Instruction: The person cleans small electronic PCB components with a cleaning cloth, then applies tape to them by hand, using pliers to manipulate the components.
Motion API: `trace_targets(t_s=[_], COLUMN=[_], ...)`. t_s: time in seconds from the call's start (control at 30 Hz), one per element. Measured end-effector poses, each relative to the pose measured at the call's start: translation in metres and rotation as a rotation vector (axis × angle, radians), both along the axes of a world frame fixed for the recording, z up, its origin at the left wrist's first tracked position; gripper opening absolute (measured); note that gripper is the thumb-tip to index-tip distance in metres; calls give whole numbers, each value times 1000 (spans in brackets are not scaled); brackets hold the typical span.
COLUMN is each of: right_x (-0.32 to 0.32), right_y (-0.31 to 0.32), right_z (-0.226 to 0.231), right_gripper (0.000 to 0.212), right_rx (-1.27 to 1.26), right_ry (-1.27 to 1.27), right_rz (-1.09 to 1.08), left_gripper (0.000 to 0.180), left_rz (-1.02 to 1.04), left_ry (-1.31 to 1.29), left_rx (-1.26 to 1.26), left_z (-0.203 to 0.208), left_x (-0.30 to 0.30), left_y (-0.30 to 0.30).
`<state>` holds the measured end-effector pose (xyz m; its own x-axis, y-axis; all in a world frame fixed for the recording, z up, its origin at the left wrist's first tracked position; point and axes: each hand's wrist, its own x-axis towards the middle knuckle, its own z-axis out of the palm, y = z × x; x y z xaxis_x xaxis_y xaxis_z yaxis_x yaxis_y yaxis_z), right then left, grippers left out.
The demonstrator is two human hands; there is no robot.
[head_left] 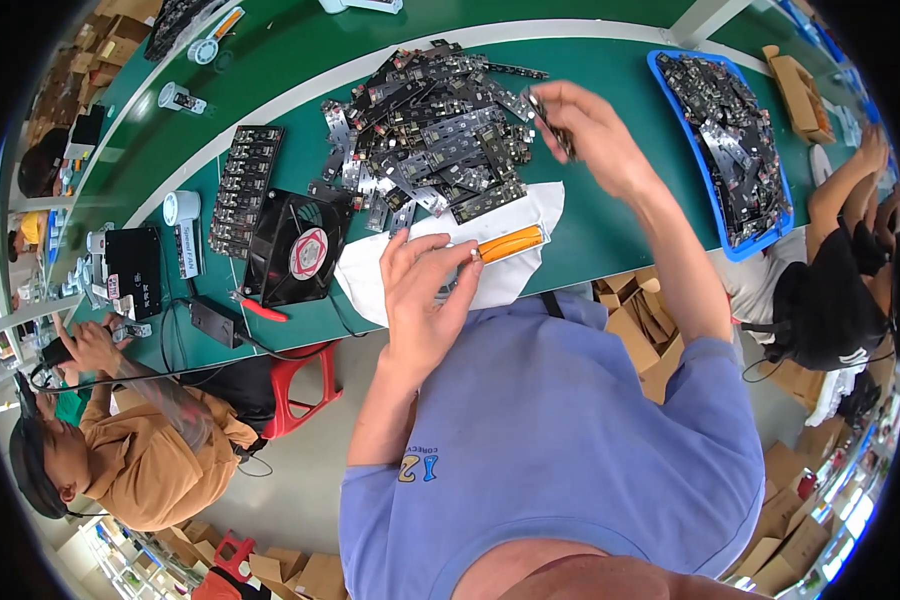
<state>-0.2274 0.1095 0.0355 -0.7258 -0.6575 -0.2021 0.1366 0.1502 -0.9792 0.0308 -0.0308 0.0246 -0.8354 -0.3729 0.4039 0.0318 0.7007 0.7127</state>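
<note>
My left hand (422, 292) is over a white sheet (365, 268) on the green bench. Its thumb and forefinger close on the near end of a slim pale-edged piece with an orange cylinder (511, 243) along it. To the far right, my right hand (592, 138) is raised with its fingers closed on a dark strip of circuit board (556, 132). Beside that hand rises a big loose heap of black circuit boards (425, 130), reaching down to the sheet's far edge. My right fingertips partly hide the held board.
Left of the heap are a board panel (245, 190), a black cooling fan (297, 250), red-handled pliers (262, 308) and a power adapter (217, 321) with cables. A blue tray (740, 250) of boards stands at right. A co-worker (160, 450) sits at left; others are at right.
</note>
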Motion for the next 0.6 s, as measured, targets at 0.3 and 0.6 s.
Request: trace_targets(t_s=[0.3, 0.6], right_x=[81, 113], right_y=[22, 9], right_z=[8, 11], right_gripper=[31, 19], right_rx=[-2, -3], right_ry=[-107, 342], right_rz=[290, 201], left_gripper=[12, 13], left_rz=[-6, -87], left_ry=[-188, -126], left_rx=[518, 229], left_z=[1, 0], left_x=[1, -8], left_y=[-8, -2])
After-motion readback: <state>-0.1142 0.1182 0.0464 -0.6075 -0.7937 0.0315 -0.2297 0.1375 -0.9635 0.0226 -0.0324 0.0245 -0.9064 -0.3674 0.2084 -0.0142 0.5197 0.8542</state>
